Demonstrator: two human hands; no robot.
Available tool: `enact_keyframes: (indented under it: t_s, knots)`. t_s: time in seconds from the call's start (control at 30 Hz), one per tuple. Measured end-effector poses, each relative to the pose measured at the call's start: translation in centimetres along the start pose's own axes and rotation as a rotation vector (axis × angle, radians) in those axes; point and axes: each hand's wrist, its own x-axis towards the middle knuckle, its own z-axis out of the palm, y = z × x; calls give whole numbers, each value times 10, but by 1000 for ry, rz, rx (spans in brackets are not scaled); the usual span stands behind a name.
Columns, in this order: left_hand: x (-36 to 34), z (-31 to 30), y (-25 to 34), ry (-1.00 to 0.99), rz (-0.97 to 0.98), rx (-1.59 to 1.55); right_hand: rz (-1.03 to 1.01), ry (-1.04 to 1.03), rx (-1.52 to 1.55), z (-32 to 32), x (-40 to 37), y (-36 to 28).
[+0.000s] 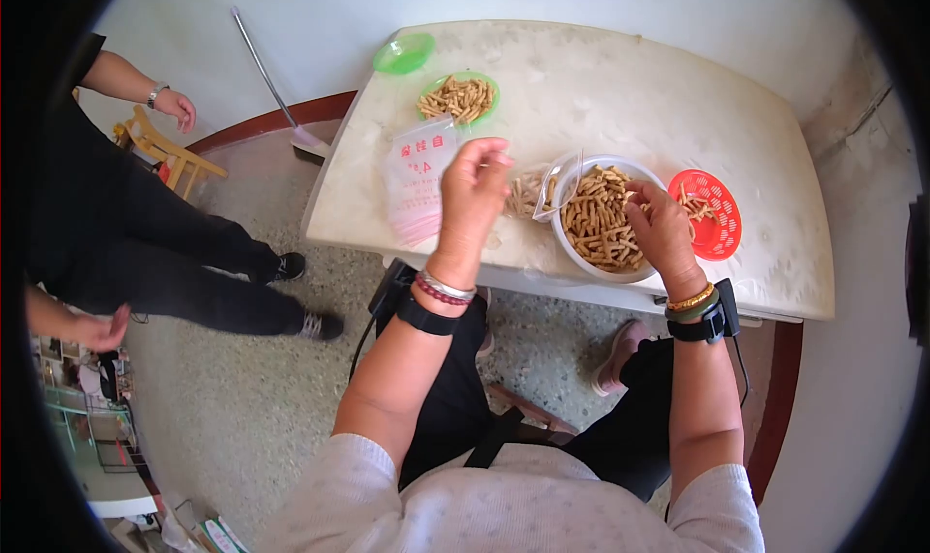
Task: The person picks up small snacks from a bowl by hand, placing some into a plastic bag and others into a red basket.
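My left hand [473, 190] is raised over the table's near side, between a stack of printed zip bags [418, 170] and a clear plastic bag [559, 187]. Its fingers are bent in toward the thumb, and I cannot see whether anything is between them. My right hand [664, 229] reaches over the right rim of a white bowl [565, 246] heaped with short tan sticks [603, 219]. Its fingertips are pinched together just above the sticks; what they hold is hidden. The clear bag leans against the bowl's left rim, with pale sticks [526, 191] beside it.
A red perforated basket [725, 241] with a few sticks stands right of the bowl. Farther back are a green plate of sticks [457, 98] and a green dish [404, 54]. Another person [126, 195] stands left of the table [697, 98], near a broom [263, 64] and wooden chair [160, 146].
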Motion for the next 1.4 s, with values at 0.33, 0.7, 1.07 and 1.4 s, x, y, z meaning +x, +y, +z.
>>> enact_keyframes:
  t_s: [0.33,0.7,1.07,1.4]
  knots:
    - [27,-81,-16,312,-193,228,-38,27,83,-2,-6,-11]
    - [-22,51,13,-661,-127,103,-107,-173,-118,12,0,6]
    - [-23,48,-52,-536,138,345,-304,-92,-360,49,9,15]
    - [-27,63,-28,-446,-337,-125,389,-212,957,2,10,11]
